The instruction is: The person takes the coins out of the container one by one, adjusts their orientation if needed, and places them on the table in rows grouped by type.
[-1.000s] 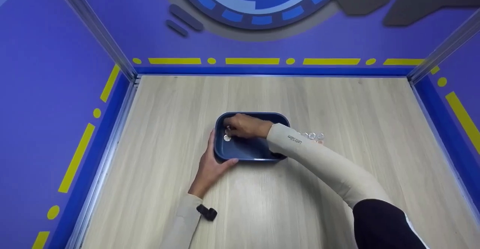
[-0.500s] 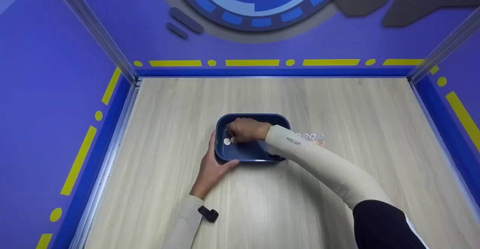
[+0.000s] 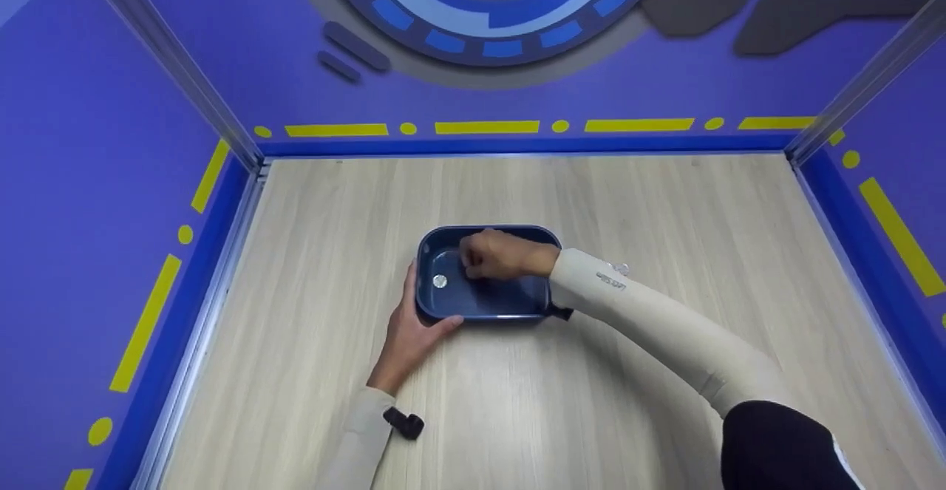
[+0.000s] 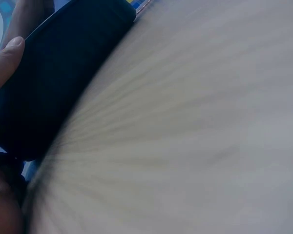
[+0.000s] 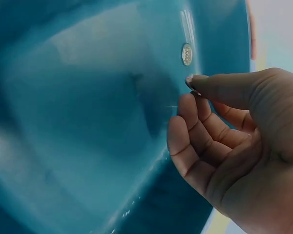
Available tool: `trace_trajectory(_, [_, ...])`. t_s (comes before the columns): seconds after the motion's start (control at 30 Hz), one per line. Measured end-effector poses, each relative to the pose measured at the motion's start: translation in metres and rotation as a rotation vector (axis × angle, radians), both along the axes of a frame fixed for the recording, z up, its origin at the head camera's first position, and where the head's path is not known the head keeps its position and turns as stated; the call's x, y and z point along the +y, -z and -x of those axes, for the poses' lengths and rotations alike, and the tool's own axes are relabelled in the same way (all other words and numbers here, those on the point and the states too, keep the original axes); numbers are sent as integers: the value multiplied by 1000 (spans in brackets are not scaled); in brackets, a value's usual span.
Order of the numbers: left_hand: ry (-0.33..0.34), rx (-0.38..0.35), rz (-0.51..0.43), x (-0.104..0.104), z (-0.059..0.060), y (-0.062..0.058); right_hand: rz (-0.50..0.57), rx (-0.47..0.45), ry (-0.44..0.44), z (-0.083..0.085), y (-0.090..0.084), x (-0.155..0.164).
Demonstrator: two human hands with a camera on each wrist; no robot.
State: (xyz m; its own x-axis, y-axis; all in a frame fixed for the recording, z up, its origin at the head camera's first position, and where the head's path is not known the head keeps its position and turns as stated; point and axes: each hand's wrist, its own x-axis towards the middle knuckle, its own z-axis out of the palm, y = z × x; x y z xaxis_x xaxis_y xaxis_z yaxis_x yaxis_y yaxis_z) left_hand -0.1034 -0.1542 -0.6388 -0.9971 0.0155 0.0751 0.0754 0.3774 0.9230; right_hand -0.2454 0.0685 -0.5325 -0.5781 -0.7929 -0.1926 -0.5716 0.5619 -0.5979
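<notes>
A dark blue tray (image 3: 488, 311) sits mid-table (image 3: 665, 202). The left hand (image 3: 408, 331) grips its near-left corner, thumb curled over the rim. The right hand (image 3: 494, 255) hovers inside the tray, fingers loosely curled and seemingly holding nothing. One coin (image 3: 440, 281) lies on the tray floor, left of that hand.

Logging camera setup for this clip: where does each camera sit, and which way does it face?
Head: above, facing forward and down at the wooden table; both sleeved arms show, left hand gripping the blue tray.
Left wrist: low beside the tray's outer wall; thumb shows.
Right wrist: inside the tray, facing a coin; curled, empty right hand shows.
Shared: all three show the tray.
</notes>
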Motion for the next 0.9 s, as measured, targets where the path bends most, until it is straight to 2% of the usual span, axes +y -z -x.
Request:
trace_trajectory(0.23, [-5, 0, 5, 0, 0, 1, 148, 94, 4, -4, 9, 24])
trace_trajectory(0.47, [-3, 1, 16, 0, 0, -1, 166, 109, 41, -15, 1, 40])
trace_trajectory(0.9, [-3, 9, 13, 0, 1, 0, 283, 25, 164, -29, -6, 73])
